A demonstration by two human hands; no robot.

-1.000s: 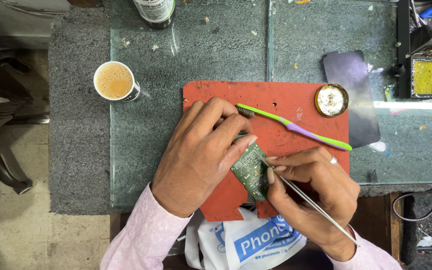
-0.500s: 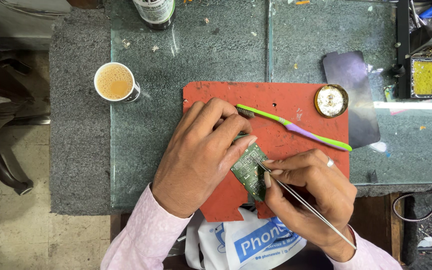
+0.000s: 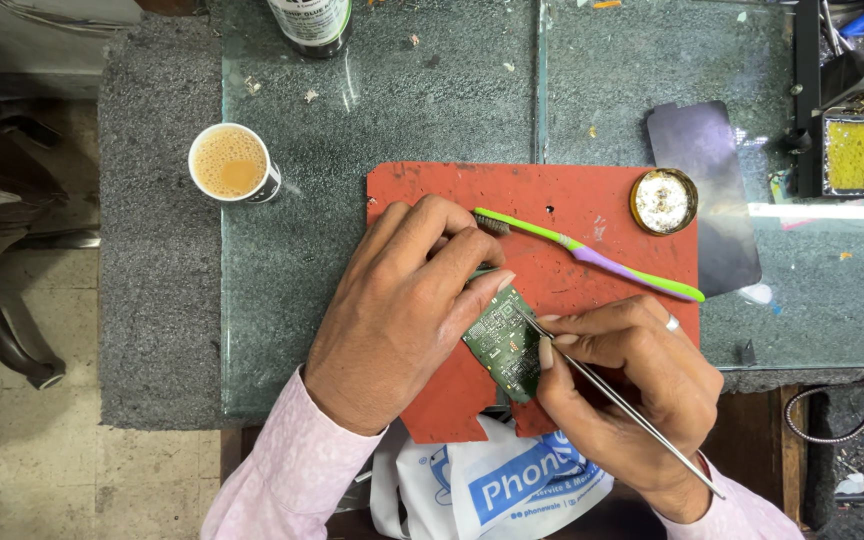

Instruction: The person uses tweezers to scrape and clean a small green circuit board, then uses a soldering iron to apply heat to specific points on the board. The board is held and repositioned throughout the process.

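A small green circuit board lies on a red mat on the glass-topped bench. My left hand presses down on the board's left edge and pins it with thumb and fingers. My right hand grips thin metal tweezers, whose tips touch the board's upper part. A ring sits on one finger of the right hand. Part of the board is hidden under both hands.
A green and purple toothbrush lies on the mat above my hands, beside a round tin. A cup of tea stands left. A dark phone panel, a yellow sponge tray, a bottle and a white bag surround the mat.
The tweezers' tips have shifted slightly across the board. My left hand holds the board in the same place.
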